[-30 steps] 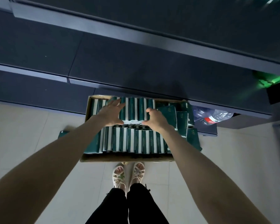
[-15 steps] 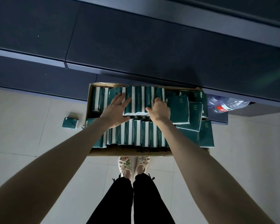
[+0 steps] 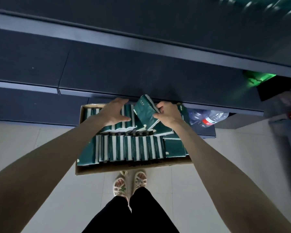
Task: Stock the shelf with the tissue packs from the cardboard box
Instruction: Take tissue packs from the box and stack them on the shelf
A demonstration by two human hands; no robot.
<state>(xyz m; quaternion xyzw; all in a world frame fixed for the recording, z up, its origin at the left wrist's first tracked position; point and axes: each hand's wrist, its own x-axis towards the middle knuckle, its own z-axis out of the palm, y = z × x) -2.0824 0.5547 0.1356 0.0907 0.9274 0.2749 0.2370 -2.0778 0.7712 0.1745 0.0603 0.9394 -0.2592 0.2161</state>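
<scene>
A cardboard box (image 3: 133,166) sits on the floor against the dark shelf unit (image 3: 141,71). Rows of dark green and white tissue packs (image 3: 138,147) stand on edge inside it. My right hand (image 3: 169,113) grips one or more green tissue packs (image 3: 145,111), lifted and tilted above the back row. My left hand (image 3: 115,111) hovers just left of that pack with fingers spread, holding nothing. More packs lie flat at the box's right side (image 3: 174,147).
A plastic water bottle with a red label (image 3: 208,117) lies on the lowest shelf to the right of the box. My feet in sandals (image 3: 130,183) stand just before the box on pale floor tiles. A green glow (image 3: 257,79) shows at the upper right.
My right hand has pulled a pack up out of the back row and tilted it. My left hand has lifted off the packs and opened. The camera has tilted up a little.
</scene>
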